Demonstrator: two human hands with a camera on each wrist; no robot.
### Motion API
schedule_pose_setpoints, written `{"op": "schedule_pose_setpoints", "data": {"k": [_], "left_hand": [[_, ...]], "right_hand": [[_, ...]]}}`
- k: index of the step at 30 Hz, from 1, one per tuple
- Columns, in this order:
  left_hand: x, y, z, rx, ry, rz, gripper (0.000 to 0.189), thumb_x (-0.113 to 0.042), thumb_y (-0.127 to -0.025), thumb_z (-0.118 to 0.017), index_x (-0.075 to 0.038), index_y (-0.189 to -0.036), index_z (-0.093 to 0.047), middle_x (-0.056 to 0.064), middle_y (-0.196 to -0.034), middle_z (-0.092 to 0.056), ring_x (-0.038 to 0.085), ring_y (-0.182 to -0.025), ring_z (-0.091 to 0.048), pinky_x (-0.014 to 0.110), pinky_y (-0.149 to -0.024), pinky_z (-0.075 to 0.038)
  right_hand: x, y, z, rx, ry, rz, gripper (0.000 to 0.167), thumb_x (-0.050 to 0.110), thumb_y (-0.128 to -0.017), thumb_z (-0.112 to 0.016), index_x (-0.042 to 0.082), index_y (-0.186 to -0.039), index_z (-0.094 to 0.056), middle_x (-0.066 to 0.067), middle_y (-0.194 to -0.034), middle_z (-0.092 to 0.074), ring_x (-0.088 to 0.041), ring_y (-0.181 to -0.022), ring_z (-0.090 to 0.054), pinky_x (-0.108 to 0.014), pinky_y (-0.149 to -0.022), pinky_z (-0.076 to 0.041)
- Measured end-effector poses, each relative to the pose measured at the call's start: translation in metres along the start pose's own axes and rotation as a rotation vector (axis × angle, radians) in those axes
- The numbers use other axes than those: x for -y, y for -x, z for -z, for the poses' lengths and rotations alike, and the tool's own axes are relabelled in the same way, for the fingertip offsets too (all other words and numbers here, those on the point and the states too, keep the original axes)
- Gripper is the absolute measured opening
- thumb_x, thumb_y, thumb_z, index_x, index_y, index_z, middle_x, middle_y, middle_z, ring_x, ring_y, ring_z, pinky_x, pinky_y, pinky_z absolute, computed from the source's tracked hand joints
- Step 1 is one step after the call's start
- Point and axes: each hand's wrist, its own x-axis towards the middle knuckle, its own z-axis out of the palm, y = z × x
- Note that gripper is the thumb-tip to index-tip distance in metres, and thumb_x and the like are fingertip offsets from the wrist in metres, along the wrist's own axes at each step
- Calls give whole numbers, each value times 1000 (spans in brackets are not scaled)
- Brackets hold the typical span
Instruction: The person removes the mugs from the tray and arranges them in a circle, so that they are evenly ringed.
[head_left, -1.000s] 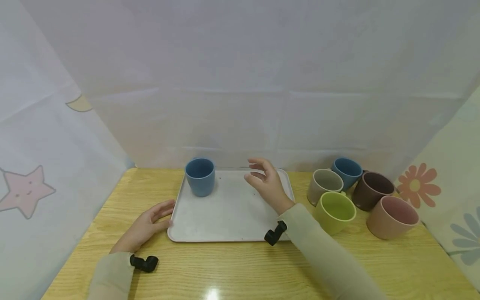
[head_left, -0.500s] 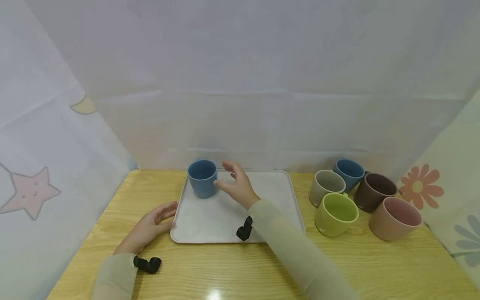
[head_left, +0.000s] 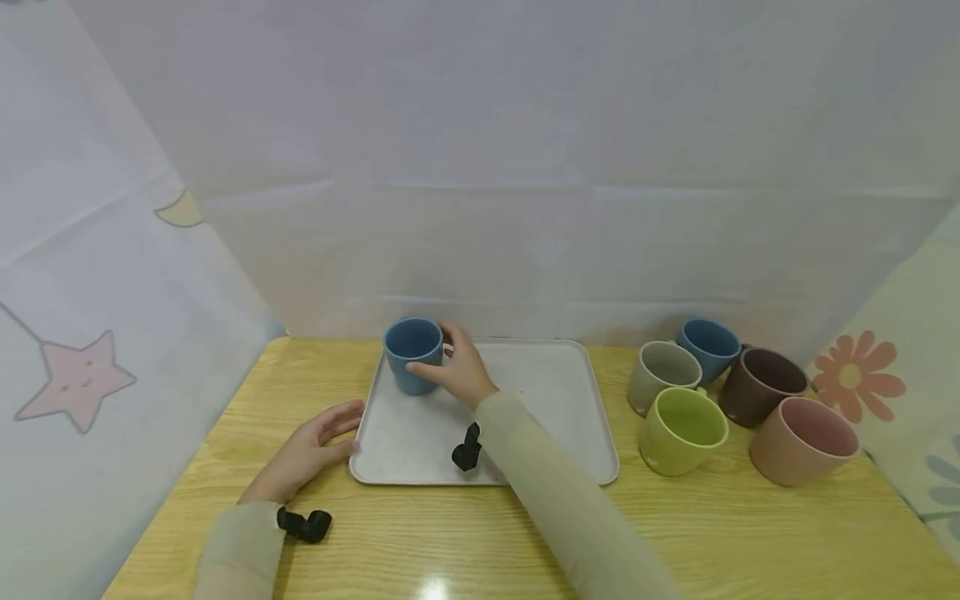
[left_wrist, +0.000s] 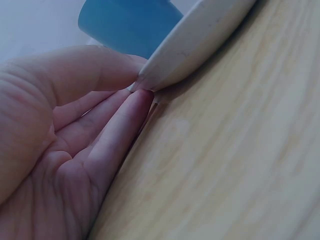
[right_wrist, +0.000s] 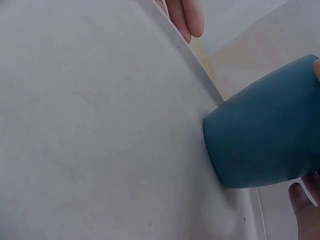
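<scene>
A blue mug (head_left: 408,379) stands upright on the back left part of a white tray (head_left: 540,417). My right hand (head_left: 461,367) holds the mug from its right side, thumb across the front and fingers behind the rim. In the right wrist view the mug (right_wrist: 260,135) has its base on the tray, with fingertips (right_wrist: 300,200) close along its side. At the tray's left edge is my left hand (head_left: 311,450). The left wrist view shows its thumb (left_wrist: 110,70) on the tray's rim and a fingertip just below, pinching the edge.
To the right of the tray several mugs cluster on the wooden table (head_left: 420,542): grey (head_left: 648,387), another blue (head_left: 720,362), dark brown (head_left: 742,396), lime green (head_left: 667,446) and pink (head_left: 783,450). A white cloth (head_left: 525,208) hangs behind the table.
My right hand has moved left across the tray to the blue mug and closed around it. My left hand has stayed at the tray's edge; the view has shifted slightly.
</scene>
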Motion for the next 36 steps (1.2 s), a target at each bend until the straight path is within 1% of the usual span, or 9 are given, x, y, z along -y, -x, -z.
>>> {"op": "schedule_pose_setpoints", "data": {"k": [4, 9, 20, 25, 29, 32, 36], "left_hand": [[0, 0, -1, 3, 5, 0, 74, -14, -96, -71, -3, -158, -32, 20, -161, -34, 40, -146, -33, 14, -97, -45], [0, 0, -1, -2, 4, 9, 74, -14, -96, -72, -4, -158, -32, 21, -160, -34, 40, -145, -34, 14, -96, -45], [2, -1, 0, 0, -1, -2, 72, -13, -96, -71, -4, -157, -33, 20, -160, -34, 39, -146, -33, 14, -97, -45], [2, 0, -1, 4, 0, -5, 73, -14, -96, -71, -4, -157, -33, 20, -161, -34, 39, -146, -33, 15, -97, -45], [3, 0, 0, 5, -1, -8, 73, -15, -96, -72, -4, -157, -34, 20, -161, -34, 39, -145, -34, 15, -97, -45], [2, 0, 1, 6, -9, -8, 73, -16, -96, -72, -5, -158, -34, 19, -161, -34, 39, -145, -34, 14, -97, -45], [1, 1, 1, 5, -17, -5, 73, -17, -96, -72, -6, -158, -34, 19, -161, -34, 39, -145, -34, 14, -96, -45]], "right_hand": [[2, -2, -3, -12, 3, -11, 90, 30, -80, -89, 11, -153, -40, -6, -146, -49, -22, -134, -49, -40, -112, -41], [-3, -6, -7, -23, 16, -17, 87, 31, -79, -90, 13, -150, -43, -3, -143, -51, -20, -133, -50, -36, -111, -42], [-1, -3, -10, -57, 12, -35, 85, 32, -77, -91, 13, -147, -47, -5, -140, -55, -24, -130, -54, -40, -107, -46], [-4, 1, -9, -77, 46, -17, 84, 33, -76, -92, 12, -145, -49, -5, -137, -57, -25, -125, -57, -42, -105, -49], [-5, 7, -8, -92, 59, 2, 87, 31, -75, -93, 10, -146, -48, -8, -138, -57, -28, -124, -58, -44, -104, -50], [-5, 12, -6, -94, 58, 17, 87, 29, -75, -92, 9, -147, -48, -9, -138, -57, -28, -125, -58, -41, -104, -50], [-5, 19, -4, -95, 62, 53, 82, 27, -76, -92, 9, -144, -51, -7, -135, -58, -23, -125, -57, -35, -105, -48]]}}
